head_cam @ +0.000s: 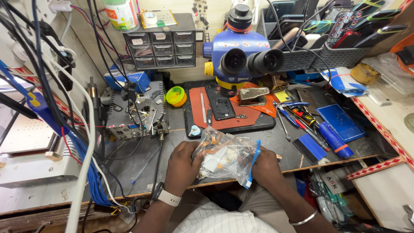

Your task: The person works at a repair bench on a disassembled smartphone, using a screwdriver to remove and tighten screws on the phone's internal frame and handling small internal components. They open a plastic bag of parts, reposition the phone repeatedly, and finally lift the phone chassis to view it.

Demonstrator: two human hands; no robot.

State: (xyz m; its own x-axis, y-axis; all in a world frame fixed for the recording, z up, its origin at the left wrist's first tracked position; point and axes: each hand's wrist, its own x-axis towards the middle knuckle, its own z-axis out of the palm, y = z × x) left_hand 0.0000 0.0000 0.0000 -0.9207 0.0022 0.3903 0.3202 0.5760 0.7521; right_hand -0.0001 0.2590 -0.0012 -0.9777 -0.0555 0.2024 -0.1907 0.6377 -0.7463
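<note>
I hold the clear zip bag (pixel 226 157) of small parts at the bench's (pixel 142 159) near edge. My left hand (pixel 183 166) and right hand (pixel 265 166) have fingers closed on its sides. Nothing is out yet; the dismantled phone (pixel 221 103) waits beyond.

A clear plastic bag (pixel 224 156) with a blue zip strip lies at the near edge of the bench, held between the left hand (pixel 183 166) and right hand (pixel 267 168); small orange and white parts show through it. Far left stands a white bottle (pixel 122 14) with a green and orange label. Beside it, on top of the small drawer cabinet (pixel 161 43), lies a flat green-edged packet (pixel 158 18). The cabinet's upper drawers carry small white labels. Left of the cabinet sits a blue box (pixel 129 79). Near right, below the bench, hangs a white tag (pixel 333 182) with dark lettering.
</note>
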